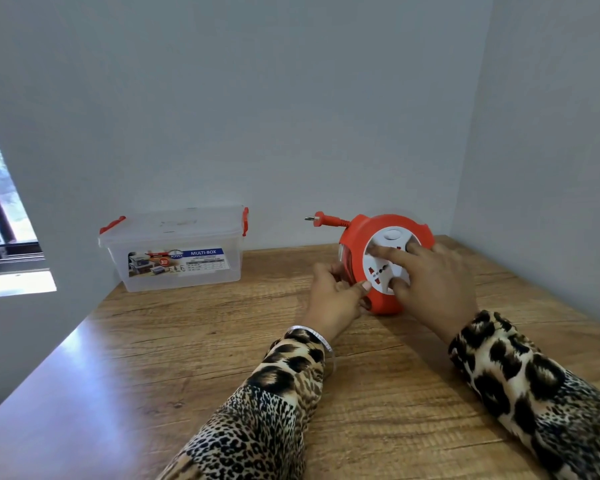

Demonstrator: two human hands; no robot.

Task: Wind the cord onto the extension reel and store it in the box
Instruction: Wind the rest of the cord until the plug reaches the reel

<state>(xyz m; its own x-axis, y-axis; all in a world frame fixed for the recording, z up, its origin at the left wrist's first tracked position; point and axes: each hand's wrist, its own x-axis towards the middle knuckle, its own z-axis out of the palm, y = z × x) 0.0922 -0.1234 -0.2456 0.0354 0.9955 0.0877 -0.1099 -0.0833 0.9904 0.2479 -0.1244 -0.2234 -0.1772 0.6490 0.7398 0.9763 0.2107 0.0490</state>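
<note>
The right hand [430, 271] lies spread over the white face of the reel [383, 263]: its index finger reaches across the upper part of the face, the thumb presses near the lower rim, and the other fingers curl over the far red edge. The left hand [336, 296] holds the reel's near left edge, its thumb tip on the red rim just beside the socket holes and its fingers bent behind the rim, where what they touch is hidden. The one reel stands tilted on its edge on the table [194, 341], face toward the camera, red with a white centre, a round button at the top and one socket with red-marked holes showing between the hands. No writing can be read on it. One plug [317, 217] sticks out to the left of the reel's top on a short red stub of cord [338, 222], clear of the table.

Both wrists wear leopard-print sleeves; one bangle [312, 336] sits on the left wrist.

One clear box [177, 249] stands well apart to the left against the wall, lid shut, with two red clasps. Its label reads "MULTI-BOX"; the smaller print is too blurred to read. A window [0, 216] shows at far left.
</note>
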